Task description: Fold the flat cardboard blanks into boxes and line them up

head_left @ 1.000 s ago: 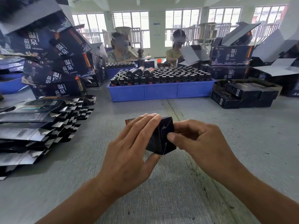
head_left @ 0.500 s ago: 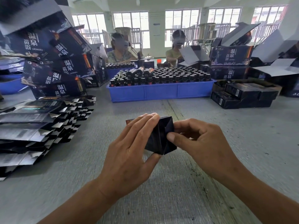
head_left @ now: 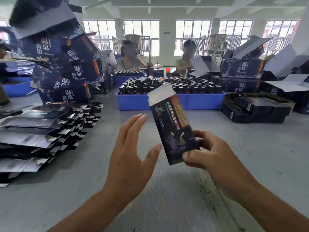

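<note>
My right hand (head_left: pixel 209 151) grips the lower end of a dark printed box (head_left: pixel 173 128), held upright and tilted a little left above the grey table (head_left: pixel 83 190). Its white top flap (head_left: pixel 161 92) stands open. My left hand (head_left: pixel 132 146) hovers just left of the box with fingers spread and touches nothing. A stack of flat dark blanks (head_left: pixel 38 131) lies fanned out on the table at the left.
A blue tray (head_left: pixel 168 101) full of small bottles stands at mid table. Large printed cartons (head_left: pixel 66 69) pile up at the far left, more cartons (head_left: pixel 242 71) and black folded boxes (head_left: pixel 255 109) at the right. Two people sit behind the tray.
The box was held end-on between both hands; now my right hand alone holds it upright, raised. My left hand has let go and opened. The view has tilted up slightly.
</note>
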